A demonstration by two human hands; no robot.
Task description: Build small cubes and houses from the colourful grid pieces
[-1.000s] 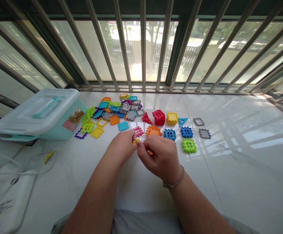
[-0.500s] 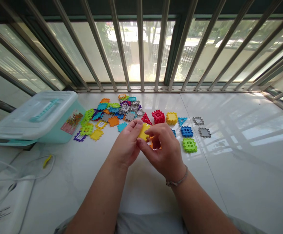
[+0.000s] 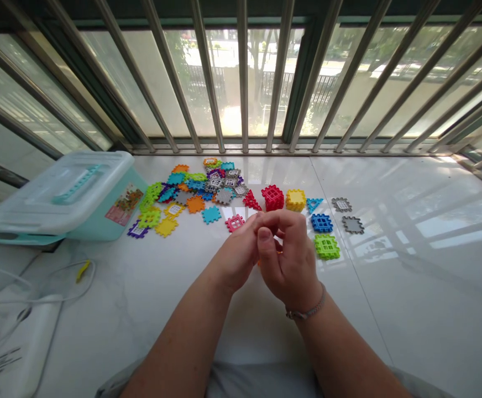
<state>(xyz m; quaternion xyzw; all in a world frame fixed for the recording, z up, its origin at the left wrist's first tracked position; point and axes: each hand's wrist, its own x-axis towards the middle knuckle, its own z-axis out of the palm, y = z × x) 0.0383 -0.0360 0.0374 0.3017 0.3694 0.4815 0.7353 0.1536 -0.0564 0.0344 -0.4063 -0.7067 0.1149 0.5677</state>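
Note:
My left hand point(image 3: 241, 251) and my right hand point(image 3: 288, 254) are closed together in front of me. My right hand's curled fingers cover my left fingertips. The yellow building tile that showed between them a moment ago is hidden inside the hands. Just beyond my left hand lies a red window tile point(image 3: 235, 223). Orange bits point(image 3: 280, 252) show behind my right fingers, mostly covered. Past the hands stand a red block of tiles point(image 3: 273, 198) and a yellow stack point(image 3: 295, 200); to the right are a blue stack point(image 3: 321, 223) and a green stack point(image 3: 326, 246).
A mixed pile of toothed tiles point(image 3: 195, 204) spreads at the left. A lidded teal box point(image 3: 100, 204) stands beyond it. Grey tiles point(image 3: 352, 225) lie at the right, near a blue triangle point(image 3: 314, 204). Metal bars point(image 3: 244, 83) rise behind. A cable point(image 3: 94, 276) runs at left.
My right hand has closed over my left, and the yellow tile between them has gone out of sight. Both hands have shifted right, uncovering the red window tile. The view has tilted slightly.

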